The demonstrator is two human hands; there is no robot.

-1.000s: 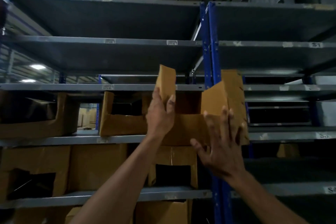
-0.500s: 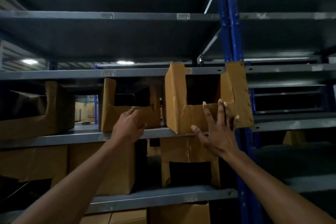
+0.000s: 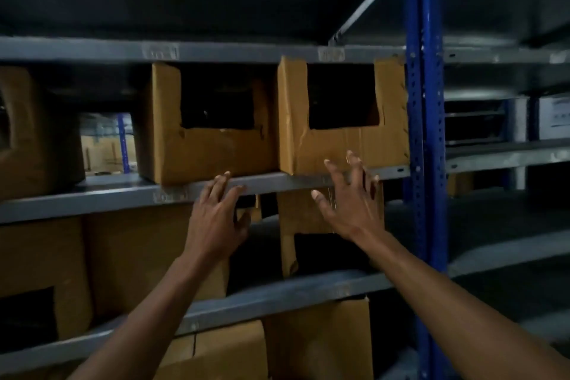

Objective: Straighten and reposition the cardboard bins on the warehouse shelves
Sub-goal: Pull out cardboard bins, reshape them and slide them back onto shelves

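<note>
On the middle shelf (image 3: 277, 183), the right hand (image 3: 348, 207), fingers spread wide, pushes the right bin (image 3: 342, 148) square; the left hand (image 3: 216, 210), fingers loose, holds nothing.

Two brown cardboard bins sit side by side on the gray shelf (image 3: 391, 170). The right bin (image 3: 345, 148) stands upright, touching the blue post (image 3: 424, 133). The left bin (image 3: 212, 151) is turned a little. Each has a cut-out front.

Two cardboard bins side by side on shelf (image 3: 108, 197): left bin (image 3: 212, 145), right bin (image 3: 345, 145) against upright post (image 3: 424, 133).
</note>
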